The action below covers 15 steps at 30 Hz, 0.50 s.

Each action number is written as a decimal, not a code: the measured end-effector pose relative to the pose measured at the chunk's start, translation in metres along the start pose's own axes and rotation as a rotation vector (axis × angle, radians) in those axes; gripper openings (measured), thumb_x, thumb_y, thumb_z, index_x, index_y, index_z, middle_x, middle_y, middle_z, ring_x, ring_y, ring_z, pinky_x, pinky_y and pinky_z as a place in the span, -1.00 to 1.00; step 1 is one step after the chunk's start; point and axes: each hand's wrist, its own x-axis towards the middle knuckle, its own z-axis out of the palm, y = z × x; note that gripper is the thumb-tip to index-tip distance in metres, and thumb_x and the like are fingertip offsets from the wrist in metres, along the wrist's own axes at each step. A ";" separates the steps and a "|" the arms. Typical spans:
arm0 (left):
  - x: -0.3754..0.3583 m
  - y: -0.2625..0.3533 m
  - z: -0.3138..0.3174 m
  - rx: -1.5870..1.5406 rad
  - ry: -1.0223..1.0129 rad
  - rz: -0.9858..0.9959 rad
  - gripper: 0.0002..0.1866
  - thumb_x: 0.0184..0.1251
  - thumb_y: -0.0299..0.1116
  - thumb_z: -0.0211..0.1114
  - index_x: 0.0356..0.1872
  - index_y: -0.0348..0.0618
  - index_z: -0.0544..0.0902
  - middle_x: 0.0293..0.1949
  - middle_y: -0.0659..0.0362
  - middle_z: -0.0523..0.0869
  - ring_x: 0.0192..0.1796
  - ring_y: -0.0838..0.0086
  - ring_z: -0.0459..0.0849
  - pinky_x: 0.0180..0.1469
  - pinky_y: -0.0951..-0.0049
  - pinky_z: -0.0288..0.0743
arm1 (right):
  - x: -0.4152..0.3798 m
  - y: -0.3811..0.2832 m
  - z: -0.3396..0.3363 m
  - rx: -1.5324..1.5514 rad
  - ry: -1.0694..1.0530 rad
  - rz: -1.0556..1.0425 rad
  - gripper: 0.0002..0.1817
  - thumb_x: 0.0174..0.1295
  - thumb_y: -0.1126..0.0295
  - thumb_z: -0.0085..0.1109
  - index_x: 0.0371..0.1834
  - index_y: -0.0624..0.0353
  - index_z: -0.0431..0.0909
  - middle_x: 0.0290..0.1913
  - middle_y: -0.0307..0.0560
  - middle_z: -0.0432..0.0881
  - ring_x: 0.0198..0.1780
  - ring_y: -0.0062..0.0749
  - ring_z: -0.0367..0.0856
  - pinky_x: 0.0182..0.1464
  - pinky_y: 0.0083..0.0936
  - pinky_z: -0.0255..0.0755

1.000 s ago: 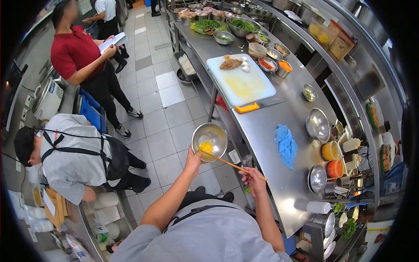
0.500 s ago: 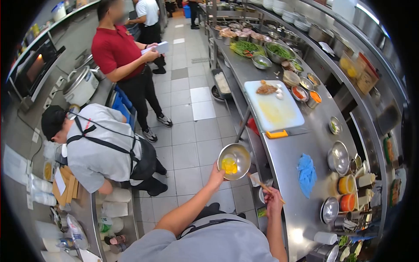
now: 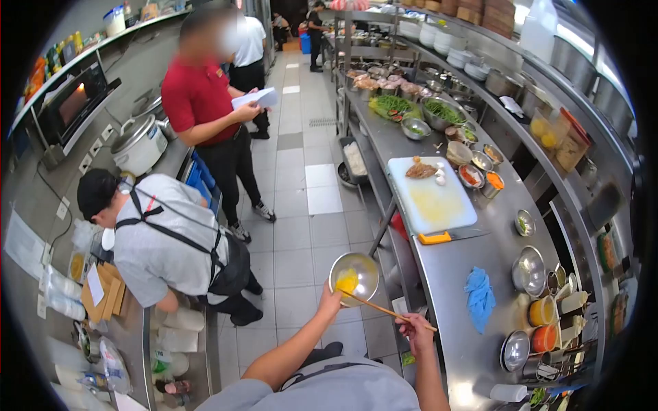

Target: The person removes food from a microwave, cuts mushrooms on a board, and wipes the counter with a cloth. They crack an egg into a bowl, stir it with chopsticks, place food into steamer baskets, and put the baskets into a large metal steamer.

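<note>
My left hand (image 3: 330,299) grips the rim of a steel mixing bowl (image 3: 367,271) in front of my body, over the aisle floor. Yellow egg (image 3: 347,279) lies at the bowl's near left side. In my right hand (image 3: 417,330), by the counter's edge, are wooden chopsticks (image 3: 384,310). Their far tips reach into the bowl and touch the egg, or nearly so. Whether it is one stick or a pair, I cannot make out.
On the steel counter (image 3: 445,270) to my right are a white cutting board (image 3: 439,205), an orange-handled knife (image 3: 439,238), a blue cloth (image 3: 479,294) and several bowls. A co-worker in grey (image 3: 171,233) bends at the left; a person in red (image 3: 199,103) stands beyond.
The chopsticks have swung left from outside the bowl, so their tips are now in it. The bowl has come nearer and slightly left. My view has tilted up a little.
</note>
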 end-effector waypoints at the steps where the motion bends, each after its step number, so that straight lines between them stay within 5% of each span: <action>1: -0.001 0.000 -0.001 -0.014 0.023 -0.028 -0.22 0.32 -0.65 0.00 0.59 -0.05 0.08 0.41 -0.09 0.39 0.30 -0.01 0.63 0.01 -0.07 0.82 | -0.001 0.003 -0.001 0.121 0.038 -0.085 -0.76 0.52 0.28 0.07 0.04 0.18 0.60 -0.17 -0.04 0.82 -0.42 -0.58 0.60 -0.36 -0.60 0.44; 4: -0.005 -0.005 -0.001 -0.004 0.026 -0.018 -0.24 0.32 -0.65 -0.01 0.58 -0.04 0.11 0.40 -0.08 0.41 0.28 -0.01 0.64 -0.02 -0.09 0.82 | 0.005 0.007 -0.015 -0.206 0.070 0.010 -0.73 0.54 0.26 0.04 0.07 0.21 0.58 -0.17 -0.01 0.82 -0.41 -0.57 0.61 -0.36 -0.60 0.43; 9: -0.002 -0.006 0.005 -0.013 -0.052 -0.030 -0.26 0.38 -0.65 -0.01 0.59 -0.05 0.10 0.39 -0.08 0.42 0.26 0.03 0.66 -0.04 -0.04 0.84 | -0.011 -0.005 -0.015 0.164 0.133 -0.096 -0.74 0.54 0.28 0.02 0.04 0.21 0.60 -0.18 -0.02 0.82 -0.41 -0.59 0.61 -0.34 -0.64 0.41; 11: -0.001 -0.008 0.009 -0.024 -0.077 -0.021 -0.27 0.39 -0.65 -0.01 0.58 -0.04 0.10 0.39 -0.08 0.42 0.26 0.03 0.66 -0.04 -0.05 0.84 | -0.013 -0.005 -0.022 -0.167 0.048 0.055 -0.74 0.55 0.26 0.04 0.04 0.21 0.60 -0.17 -0.02 0.82 -0.41 -0.59 0.62 -0.35 -0.63 0.41; 15: 0.001 -0.005 0.022 0.021 -0.065 -0.045 -0.29 0.37 -0.66 -0.03 0.55 -0.01 0.12 0.37 -0.09 0.43 0.25 -0.03 0.67 -0.01 -0.11 0.82 | -0.020 -0.009 -0.022 0.201 0.109 -0.147 -0.73 0.54 0.24 0.04 0.06 0.17 0.61 -0.17 -0.07 0.81 -0.41 -0.59 0.63 -0.39 -0.61 0.46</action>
